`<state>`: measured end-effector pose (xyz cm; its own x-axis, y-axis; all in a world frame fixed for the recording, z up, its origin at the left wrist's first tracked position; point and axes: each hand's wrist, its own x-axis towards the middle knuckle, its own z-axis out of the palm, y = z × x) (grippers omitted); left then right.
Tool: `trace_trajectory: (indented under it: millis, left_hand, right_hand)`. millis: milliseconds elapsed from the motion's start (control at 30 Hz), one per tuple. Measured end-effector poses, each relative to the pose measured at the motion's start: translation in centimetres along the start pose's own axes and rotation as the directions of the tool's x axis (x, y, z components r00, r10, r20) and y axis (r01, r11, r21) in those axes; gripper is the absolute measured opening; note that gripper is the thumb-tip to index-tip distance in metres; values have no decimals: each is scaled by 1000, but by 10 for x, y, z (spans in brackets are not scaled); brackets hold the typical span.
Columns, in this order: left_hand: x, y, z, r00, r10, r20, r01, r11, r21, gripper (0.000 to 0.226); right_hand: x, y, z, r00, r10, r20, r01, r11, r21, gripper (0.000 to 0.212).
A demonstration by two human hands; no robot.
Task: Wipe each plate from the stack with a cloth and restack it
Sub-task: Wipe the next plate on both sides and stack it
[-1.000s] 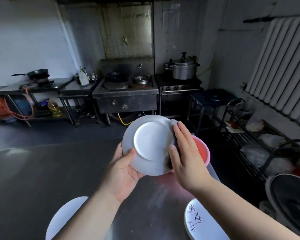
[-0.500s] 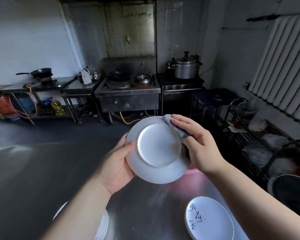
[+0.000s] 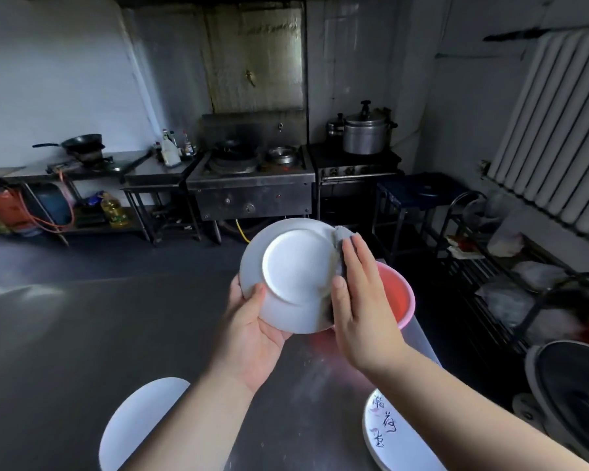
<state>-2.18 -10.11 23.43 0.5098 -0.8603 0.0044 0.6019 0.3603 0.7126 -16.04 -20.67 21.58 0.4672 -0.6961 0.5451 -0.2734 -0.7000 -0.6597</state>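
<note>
The white plate (image 3: 293,275) is held up over the bench (image 3: 82,334), its underside facing the person. The left hand (image 3: 252,331) has its grip clamped on the lower-left rim, thumb on the back. Across the plate from that grip, the right hand (image 3: 357,300) presses a grey cloth (image 3: 341,237) flat-fingered on the right rim.

The right hand (image 3: 361,300) has slid its grey cloth (image 3: 341,236) from the top edge of the round white plate (image 3: 295,277) down along the right rim, fingers now flat and pointing up, and the pink plastic basin (image 3: 397,300) shows behind it again.
</note>
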Motion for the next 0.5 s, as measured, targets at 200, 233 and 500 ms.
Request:
trace_trajectory:
  millis: [200,233,500]
  left_hand:
    - [-2,-13,2,985,-54,166,40,996,84,61]
    - [-2,-12,2,980,-97,171,81,991,102,66]
    - [-9,-36,19,989,-143,44,137,985,103,49]
  right_hand:
    - [-38,11,14,995,68,-79,-55,986,155,64]
    - [-28,17,3,991,104,-86,-87,978,189,59]
    - [-27,30,-32,998,37,52,-35,999,-39,57]
